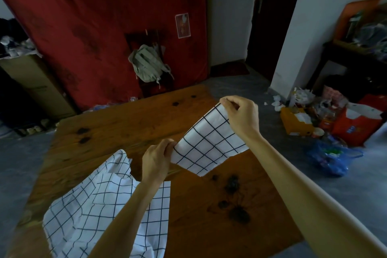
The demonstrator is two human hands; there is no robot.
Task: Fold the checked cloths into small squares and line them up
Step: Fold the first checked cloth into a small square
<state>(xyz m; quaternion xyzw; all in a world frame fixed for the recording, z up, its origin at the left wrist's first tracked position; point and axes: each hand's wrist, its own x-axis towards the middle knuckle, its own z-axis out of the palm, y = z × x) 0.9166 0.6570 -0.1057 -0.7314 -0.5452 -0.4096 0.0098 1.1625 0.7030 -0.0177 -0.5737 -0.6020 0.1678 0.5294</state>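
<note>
A white checked cloth (206, 142) with a dark grid hangs folded in the air above the wooden table (125, 123). My left hand (157, 159) pinches its near lower corner. My right hand (240, 115) pinches its far upper corner, so the cloth is stretched between them. A pile of loose checked cloths (94, 211) lies crumpled on the table's near left part, partly hidden under my left forearm.
Dark knots mark the table (236, 213) near my right forearm. Bags and boxes (335, 123) clutter the floor to the right. A chair with a pale backpack (147, 65) stands behind the table against a red curtain. A cardboard box (35, 81) stands far left.
</note>
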